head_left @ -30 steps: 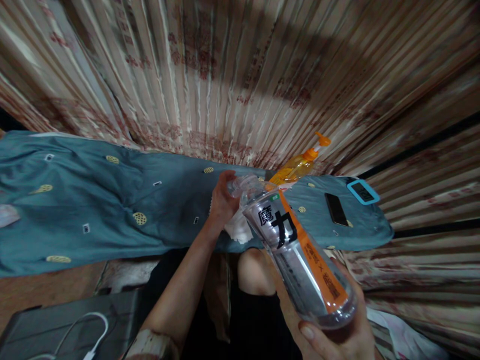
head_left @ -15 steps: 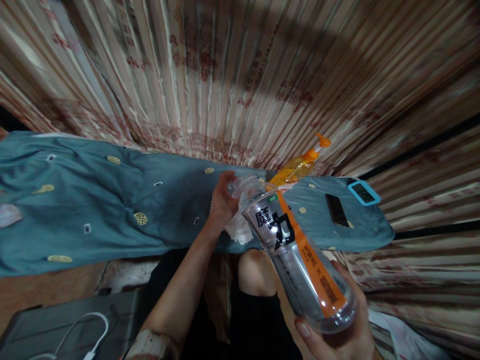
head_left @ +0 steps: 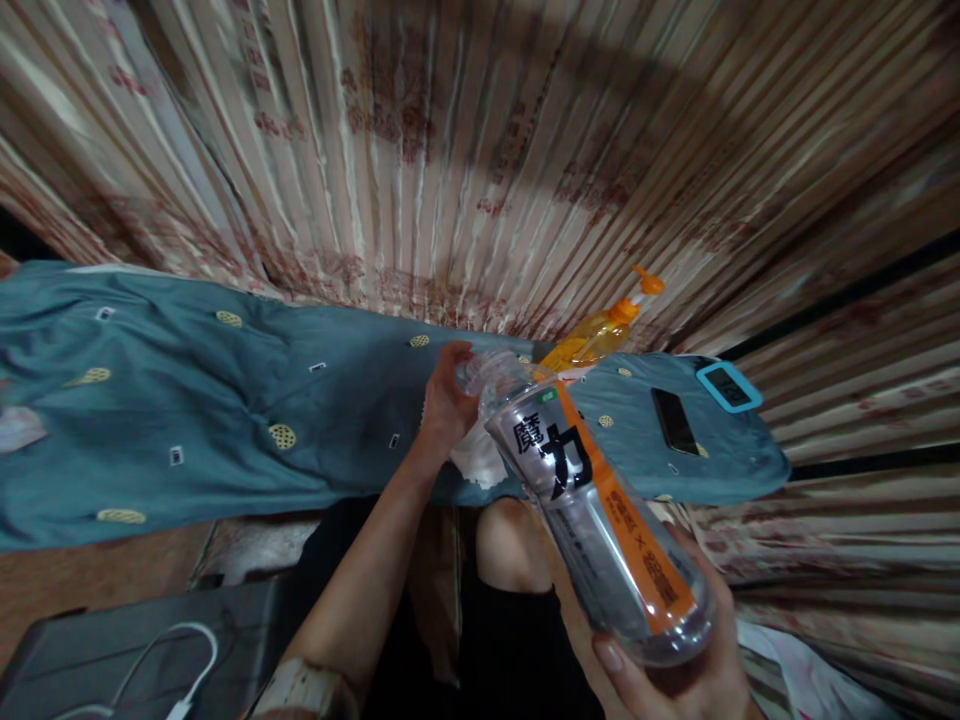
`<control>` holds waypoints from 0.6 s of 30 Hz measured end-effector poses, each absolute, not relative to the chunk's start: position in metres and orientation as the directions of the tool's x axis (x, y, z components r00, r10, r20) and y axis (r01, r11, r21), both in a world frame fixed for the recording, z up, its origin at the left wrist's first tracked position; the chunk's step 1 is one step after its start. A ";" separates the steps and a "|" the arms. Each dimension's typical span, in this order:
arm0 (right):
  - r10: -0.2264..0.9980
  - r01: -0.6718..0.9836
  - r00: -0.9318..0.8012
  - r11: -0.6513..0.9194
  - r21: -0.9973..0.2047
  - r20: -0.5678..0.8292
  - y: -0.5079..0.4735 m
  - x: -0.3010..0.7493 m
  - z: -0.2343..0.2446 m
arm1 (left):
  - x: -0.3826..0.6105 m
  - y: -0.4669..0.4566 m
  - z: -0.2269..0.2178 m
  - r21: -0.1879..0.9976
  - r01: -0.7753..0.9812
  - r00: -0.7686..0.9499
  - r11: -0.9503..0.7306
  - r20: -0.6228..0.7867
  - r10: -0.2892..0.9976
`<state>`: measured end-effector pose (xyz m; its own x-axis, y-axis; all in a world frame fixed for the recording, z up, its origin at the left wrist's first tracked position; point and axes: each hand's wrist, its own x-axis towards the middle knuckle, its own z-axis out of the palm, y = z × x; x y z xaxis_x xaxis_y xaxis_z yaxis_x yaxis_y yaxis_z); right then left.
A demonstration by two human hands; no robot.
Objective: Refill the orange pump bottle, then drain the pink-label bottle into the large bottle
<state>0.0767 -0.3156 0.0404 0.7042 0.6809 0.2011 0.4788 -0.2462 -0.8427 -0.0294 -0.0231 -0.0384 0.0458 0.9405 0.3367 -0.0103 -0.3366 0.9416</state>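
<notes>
A clear plastic bottle with an orange-and-black printed label slants across the middle of the view, its neck end pointing up and left. My right hand is closed around its base, thumb on the near side. At the other end, my left hand is closed on the bottle's neck; its fingertips are partly hidden. Just below that hand shows a crumpled white tissue or cloth; whether it is held or lies on the bed cover, I cannot tell. Behind the bottle stands a yellow pump bottle with an orange top.
A teal patterned cover spreads over the long surface before me. On its right part lie a black phone and a blue-rimmed digital clock. Pleated curtains hang behind. A white cable rests on a grey case at lower left.
Almost nothing differs. Both hands keep their hold on the plastic bottle, whose label has turned very slightly.
</notes>
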 end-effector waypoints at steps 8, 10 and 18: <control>0.728 0.548 0.639 -0.207 -0.810 0.247 -0.320 0.086 0.035 | -0.030 -0.023 -0.038 0.946 0.026 0.061 -0.324 0.322 0.945; 0.723 0.554 0.643 -0.212 -0.805 0.253 -0.319 0.086 0.035 | -0.030 -0.023 -0.038 0.947 0.024 0.062 -0.321 0.319 0.946; 0.714 0.580 0.644 -0.220 -0.784 0.276 -0.317 0.086 0.035 | -0.030 -0.024 -0.035 0.950 0.000 0.063 -0.312 0.312 0.948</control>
<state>0.0856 -0.3170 0.0346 0.6436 0.7140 0.2756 0.5799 -0.2198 -0.7845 -0.0304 -0.0239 -0.0351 0.0630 0.9480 0.3119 0.0001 -0.3125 0.9499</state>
